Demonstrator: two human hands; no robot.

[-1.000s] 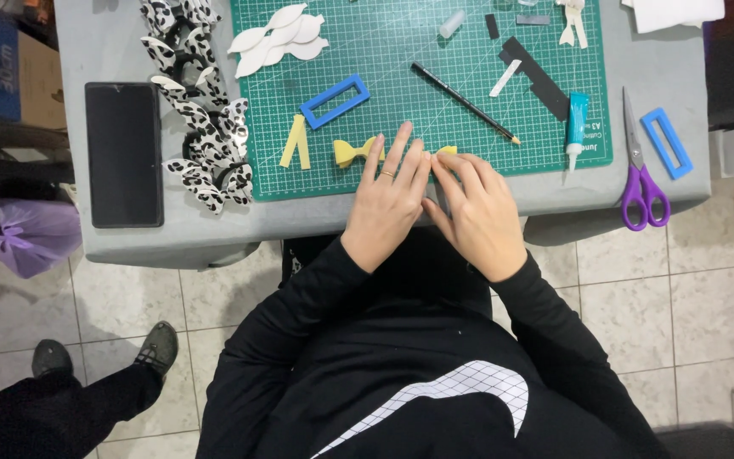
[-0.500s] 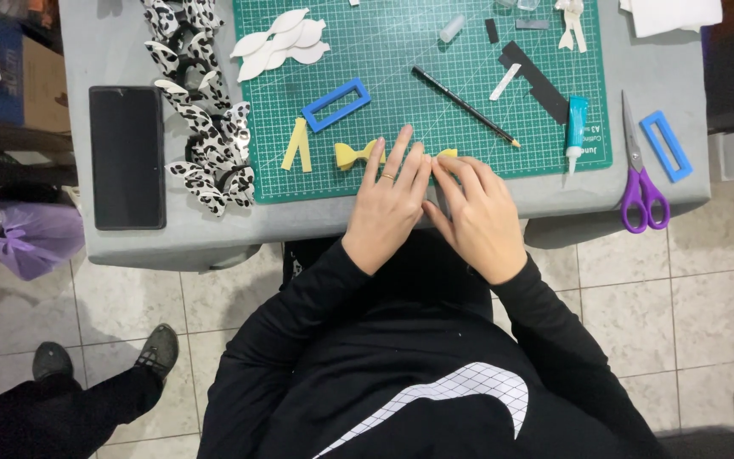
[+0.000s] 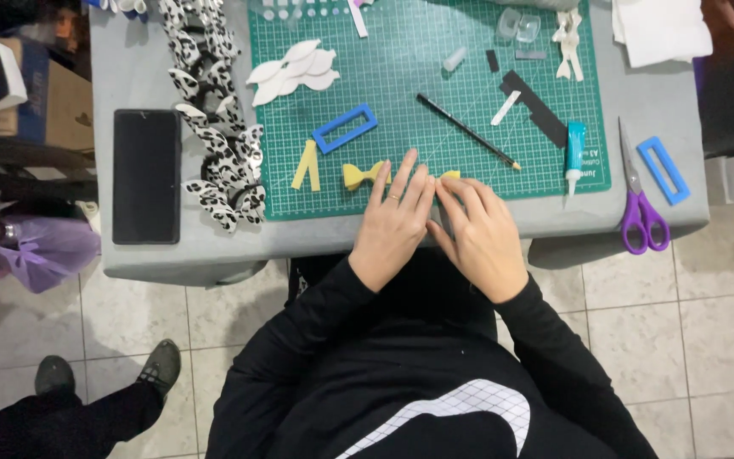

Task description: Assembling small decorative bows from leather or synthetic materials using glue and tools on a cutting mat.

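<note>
My left hand [image 3: 394,219] and my right hand [image 3: 479,236] lie side by side, fingers flat, on the near edge of a green cutting mat [image 3: 401,85]. Both press down on a yellow bow-shaped piece [image 3: 362,175]; its left lobe shows beside my left fingers and a small yellow tip [image 3: 451,175] shows above my right fingers. The middle of the piece is hidden under the fingers. A pair of yellow strips [image 3: 307,166] lies just left of it, and a blue rectangular frame [image 3: 345,128] sits above.
On the grey table [image 3: 138,263]: a black phone [image 3: 146,175] at left, black-and-white spotted bows [image 3: 223,161], white cut shapes [image 3: 292,71], a black pencil [image 3: 466,130], a glue tube [image 3: 574,150], purple scissors [image 3: 639,204], another blue frame [image 3: 662,169]. Another person's shoes [image 3: 108,371] stand lower left.
Both hands stay pressed on the yellow piece; only the fingers shift slightly. Nothing else on the table has moved.
</note>
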